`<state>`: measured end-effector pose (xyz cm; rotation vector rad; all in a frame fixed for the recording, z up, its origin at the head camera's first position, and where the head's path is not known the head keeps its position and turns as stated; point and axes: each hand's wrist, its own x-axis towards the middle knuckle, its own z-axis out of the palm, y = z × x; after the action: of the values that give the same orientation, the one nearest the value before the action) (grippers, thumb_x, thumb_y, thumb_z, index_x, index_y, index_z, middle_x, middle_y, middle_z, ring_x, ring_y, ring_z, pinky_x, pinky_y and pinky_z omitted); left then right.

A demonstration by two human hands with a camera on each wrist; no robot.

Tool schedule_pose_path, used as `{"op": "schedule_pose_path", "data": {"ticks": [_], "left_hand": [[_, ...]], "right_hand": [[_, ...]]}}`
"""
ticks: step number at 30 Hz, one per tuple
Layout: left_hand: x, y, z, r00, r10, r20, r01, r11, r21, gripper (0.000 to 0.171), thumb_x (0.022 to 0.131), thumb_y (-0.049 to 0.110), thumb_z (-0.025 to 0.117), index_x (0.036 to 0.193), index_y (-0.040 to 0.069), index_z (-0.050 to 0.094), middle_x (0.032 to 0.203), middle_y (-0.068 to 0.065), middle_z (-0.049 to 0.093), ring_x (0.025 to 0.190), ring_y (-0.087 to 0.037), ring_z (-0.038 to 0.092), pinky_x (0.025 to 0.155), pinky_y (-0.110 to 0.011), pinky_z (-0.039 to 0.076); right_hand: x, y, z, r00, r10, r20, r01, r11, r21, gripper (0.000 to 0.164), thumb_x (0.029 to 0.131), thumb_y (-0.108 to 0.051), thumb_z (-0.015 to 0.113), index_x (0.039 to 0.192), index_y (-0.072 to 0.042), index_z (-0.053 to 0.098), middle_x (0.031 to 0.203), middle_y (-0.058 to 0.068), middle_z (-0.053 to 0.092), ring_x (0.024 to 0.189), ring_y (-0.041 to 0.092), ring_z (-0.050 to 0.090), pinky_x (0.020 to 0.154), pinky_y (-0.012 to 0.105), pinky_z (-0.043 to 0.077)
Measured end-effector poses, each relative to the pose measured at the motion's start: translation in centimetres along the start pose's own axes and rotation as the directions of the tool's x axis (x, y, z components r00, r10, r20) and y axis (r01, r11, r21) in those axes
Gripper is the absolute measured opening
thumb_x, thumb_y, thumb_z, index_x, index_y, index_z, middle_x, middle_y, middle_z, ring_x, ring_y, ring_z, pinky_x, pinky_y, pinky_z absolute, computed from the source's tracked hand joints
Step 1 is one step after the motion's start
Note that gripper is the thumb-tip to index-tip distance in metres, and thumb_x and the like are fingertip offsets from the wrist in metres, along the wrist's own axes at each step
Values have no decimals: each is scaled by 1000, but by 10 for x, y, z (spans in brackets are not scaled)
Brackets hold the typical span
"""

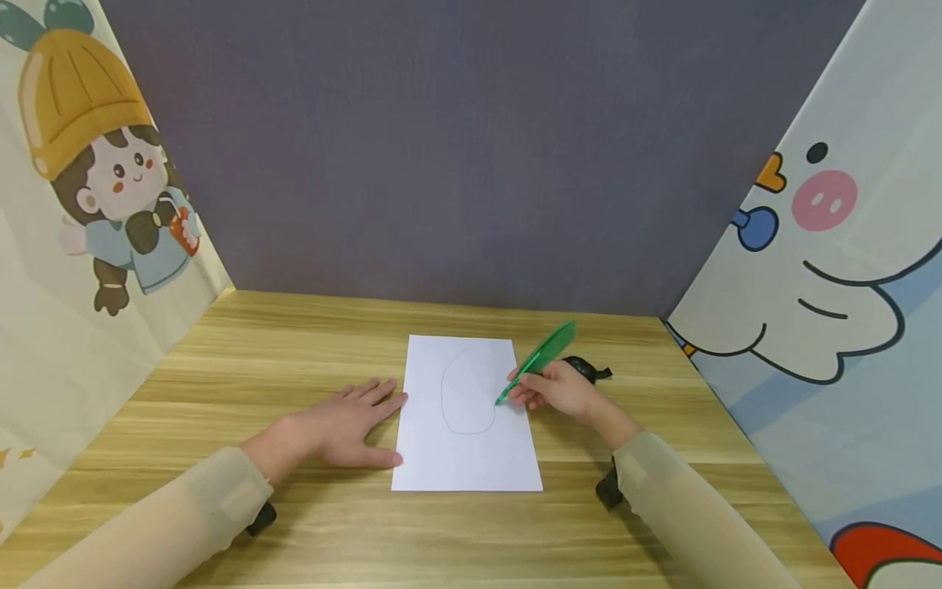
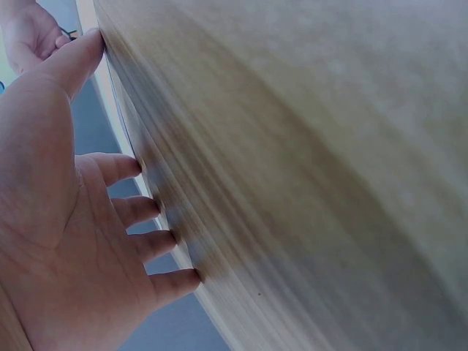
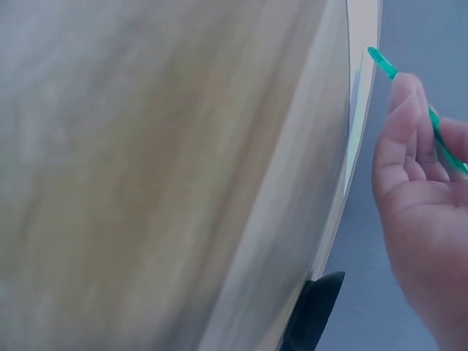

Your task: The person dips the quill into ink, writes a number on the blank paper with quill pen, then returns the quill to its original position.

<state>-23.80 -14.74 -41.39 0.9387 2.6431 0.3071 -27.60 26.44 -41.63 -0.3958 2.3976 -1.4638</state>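
A white sheet of paper (image 1: 464, 462) lies on the wooden table, with a thin curved outline, open at the upper right, drawn on it. In my right hand (image 1: 562, 390) is a green pen with a broad feather-like top (image 1: 548, 348), pinched between thumb and fingers. Its tip meets the paper at the right end of the curve. The right wrist view also shows the pen's green tip (image 3: 382, 63) beyond the fingertips. My left hand (image 1: 349, 427) lies flat with spread fingers at the paper's left edge; thumb and fingertips touch or nearly touch that edge.
Just behind my right hand sits a small black object (image 1: 581, 368), partly hidden. The wooden table (image 1: 294, 348) ends at a dark grey panel (image 1: 441, 164) at the back. Cartoon-printed panels stand left (image 1: 44, 327) and right (image 1: 795, 425).
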Motion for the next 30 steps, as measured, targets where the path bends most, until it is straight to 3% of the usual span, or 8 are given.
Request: {"op": "schedule_pose_path", "data": {"ticks": [18, 30], "left_hand": [[1, 0, 0, 1000, 7, -8, -7, 1000, -7, 105, 98, 76, 64, 175, 13, 29, 184, -18, 17, 170, -46, 17, 134, -71, 20], [0, 1, 0, 1000, 4, -8, -4, 1000, -9, 105, 99, 76, 64, 175, 13, 29, 184, -18, 17, 170, -46, 17, 135, -71, 20]], "right_hand": [[10, -2, 4, 997, 8, -73, -11, 999, -39, 36, 116, -18, 55, 137, 6, 71, 111, 15, 84, 95, 23, 78, 80, 31, 63], [16, -7, 8, 995, 22, -96, -25, 999, -28, 36, 116, -18, 54, 136, 6, 72, 111, 13, 84, 94, 17, 76, 82, 31, 61]]}}
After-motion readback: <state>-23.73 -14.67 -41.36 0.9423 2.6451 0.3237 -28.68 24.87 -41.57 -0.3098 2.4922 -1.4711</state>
